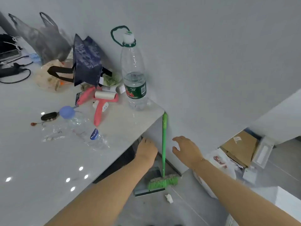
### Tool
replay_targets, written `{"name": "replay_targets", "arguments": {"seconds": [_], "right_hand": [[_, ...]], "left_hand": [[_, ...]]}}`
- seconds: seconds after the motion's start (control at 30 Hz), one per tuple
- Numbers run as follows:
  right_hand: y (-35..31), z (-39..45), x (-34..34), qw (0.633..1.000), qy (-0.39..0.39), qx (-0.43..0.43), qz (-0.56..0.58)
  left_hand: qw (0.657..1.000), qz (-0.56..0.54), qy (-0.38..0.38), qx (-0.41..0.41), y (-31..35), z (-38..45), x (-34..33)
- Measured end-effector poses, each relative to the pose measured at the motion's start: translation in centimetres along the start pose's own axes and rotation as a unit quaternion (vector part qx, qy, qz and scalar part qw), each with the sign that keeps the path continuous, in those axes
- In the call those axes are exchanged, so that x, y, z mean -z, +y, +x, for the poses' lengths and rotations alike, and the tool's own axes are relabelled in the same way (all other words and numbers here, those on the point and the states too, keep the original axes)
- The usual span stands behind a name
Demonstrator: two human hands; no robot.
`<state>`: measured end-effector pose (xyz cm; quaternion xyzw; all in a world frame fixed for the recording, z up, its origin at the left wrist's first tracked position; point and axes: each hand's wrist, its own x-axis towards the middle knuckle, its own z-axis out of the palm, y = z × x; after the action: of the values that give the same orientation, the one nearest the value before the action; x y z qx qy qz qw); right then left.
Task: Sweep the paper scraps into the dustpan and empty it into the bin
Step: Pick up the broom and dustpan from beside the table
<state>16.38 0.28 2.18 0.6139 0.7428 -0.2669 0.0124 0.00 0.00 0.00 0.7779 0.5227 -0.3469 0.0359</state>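
A green broom (164,144) leans upright against the grey wall beside the table's end, its green bristles (162,182) on the floor. Behind it stands a grey dustpan (150,181) with a comb edge. One crumpled white paper scrap (169,198) lies on the floor in front of the bristles. My left hand (146,150) reaches down just left of the broom handle, fingers pointing down toward the dustpan's hidden handle. My right hand (187,149) hovers just right of the broom handle, fingers spread and relaxed, holding nothing.
A white table (48,160) on the left carries two water bottles (134,74), a pink lint roller (104,101), bags and cables. A white plastic bag (218,162), a cardboard box (239,145) and a white ledge (286,204) sit on the right floor.
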Motion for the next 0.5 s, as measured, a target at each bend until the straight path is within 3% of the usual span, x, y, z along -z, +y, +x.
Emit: {"name": "replay_targets", "arguments": {"seconds": [0.13,0.27,0.5], "right_hand": [[1.1,3.2,-3.2,0.998,-0.024,-0.048,0.035],[2.3,4.3,-5.6,0.997,-0.038,-0.061,0.039],[4.6,5.4,-7.7,0.993,-0.039,-0.093,0.054]], "left_hand": [[0.998,0.058,-0.013,-0.02,0.1,4.9,-2.5],[0.981,0.186,-0.005,-0.046,0.2,8.4,-5.0],[0.951,0.298,-0.086,-0.022,-0.9,12.3,-8.3]]}}
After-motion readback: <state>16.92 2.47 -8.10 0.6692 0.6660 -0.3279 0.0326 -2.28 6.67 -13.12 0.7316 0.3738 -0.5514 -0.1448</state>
